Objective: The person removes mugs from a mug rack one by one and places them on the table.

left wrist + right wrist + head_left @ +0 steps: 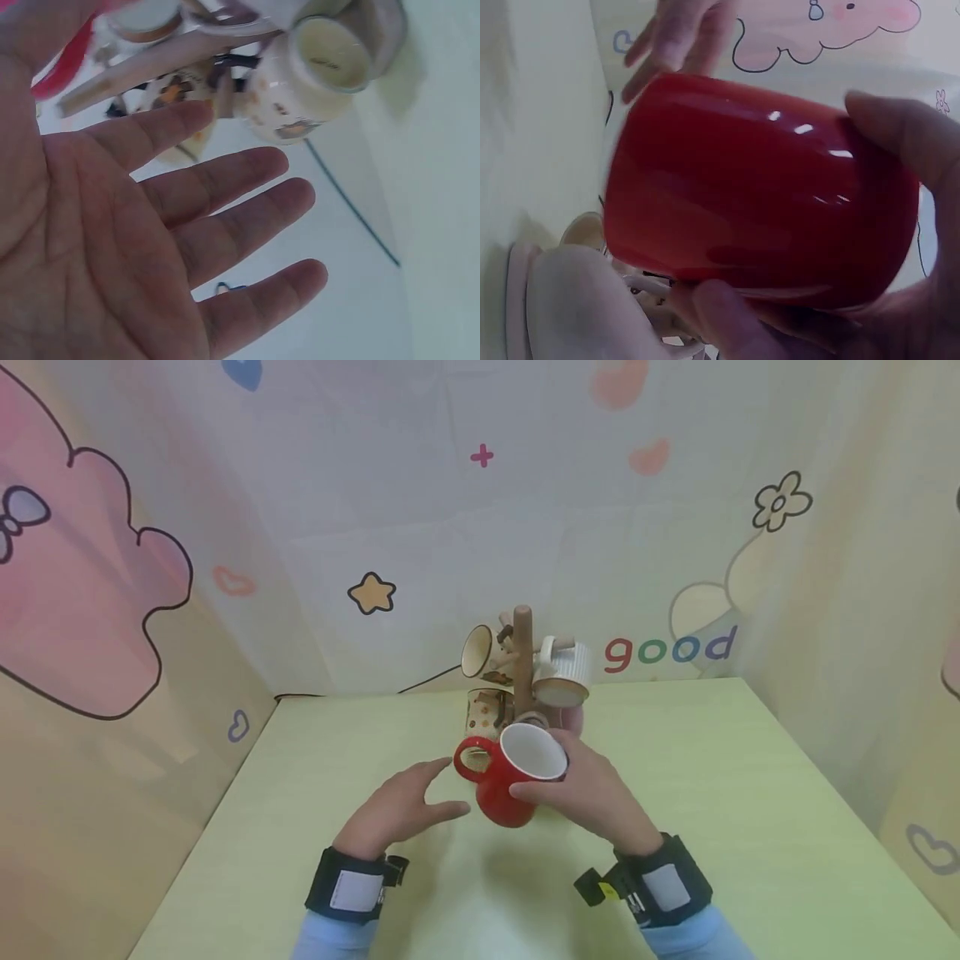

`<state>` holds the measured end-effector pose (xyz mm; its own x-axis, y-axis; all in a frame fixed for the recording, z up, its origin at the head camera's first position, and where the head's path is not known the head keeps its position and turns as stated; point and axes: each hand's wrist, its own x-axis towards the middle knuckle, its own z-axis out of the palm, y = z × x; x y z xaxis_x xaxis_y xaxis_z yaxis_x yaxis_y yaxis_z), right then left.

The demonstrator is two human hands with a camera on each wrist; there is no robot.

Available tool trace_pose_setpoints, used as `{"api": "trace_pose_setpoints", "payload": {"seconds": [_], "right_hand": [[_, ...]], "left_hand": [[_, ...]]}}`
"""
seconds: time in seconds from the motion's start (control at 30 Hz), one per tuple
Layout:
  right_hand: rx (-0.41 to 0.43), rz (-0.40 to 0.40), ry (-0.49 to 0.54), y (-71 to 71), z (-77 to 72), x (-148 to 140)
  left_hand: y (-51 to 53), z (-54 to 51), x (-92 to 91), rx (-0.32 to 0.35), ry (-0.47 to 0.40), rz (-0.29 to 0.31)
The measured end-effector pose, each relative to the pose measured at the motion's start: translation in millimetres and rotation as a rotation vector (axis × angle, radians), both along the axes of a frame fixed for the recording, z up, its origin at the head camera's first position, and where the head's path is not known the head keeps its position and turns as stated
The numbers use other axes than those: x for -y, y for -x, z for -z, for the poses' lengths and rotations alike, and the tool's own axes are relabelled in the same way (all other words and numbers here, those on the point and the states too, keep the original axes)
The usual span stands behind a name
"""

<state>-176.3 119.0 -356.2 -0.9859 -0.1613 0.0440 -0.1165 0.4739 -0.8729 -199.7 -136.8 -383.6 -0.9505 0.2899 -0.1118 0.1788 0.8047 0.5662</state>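
My right hand grips a glossy red mug by its body, thumb on the near side and fingers round the far side. Its white inside shows, and the mug tilts with its mouth up and to the right. The red handle points left toward my left hand, which holds nothing. In the left wrist view the left fingers are spread and nearly straight. Just behind the red mug stands a wooden mug tree. The red mug fills much of the right wrist view.
On the tree hang a white ribbed mug, a cream mug at upper left and a spotted mug below it. A pink mug shows partly at lower right. The pale table ends at a printed curtain.
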Motion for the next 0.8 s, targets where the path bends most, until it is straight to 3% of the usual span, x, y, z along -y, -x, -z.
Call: {"api": "trace_pose_setpoints", "payload": {"seconds": [0.2,0.37,0.6,0.8], "right_hand": [[-0.010,-0.100,-0.127,-3.8,7.4,6.1],[-0.054,-0.174,-0.214,-6.5,11.5,11.2],[-0.150,-0.253,-0.319,-11.3,13.6,15.4],[-0.200,-0.272,-0.410,-14.8,12.7,16.5]], "left_hand": [[-8.5,-14.9,0.2,-0.011,0.003,0.073],[-13.3,-19.3,-4.7,-0.010,0.018,0.168],[-16.0,-12.8,-13.3,-0.081,0.008,0.327],[-15.6,-3.9,-19.7,-0.082,0.040,0.391]]}}
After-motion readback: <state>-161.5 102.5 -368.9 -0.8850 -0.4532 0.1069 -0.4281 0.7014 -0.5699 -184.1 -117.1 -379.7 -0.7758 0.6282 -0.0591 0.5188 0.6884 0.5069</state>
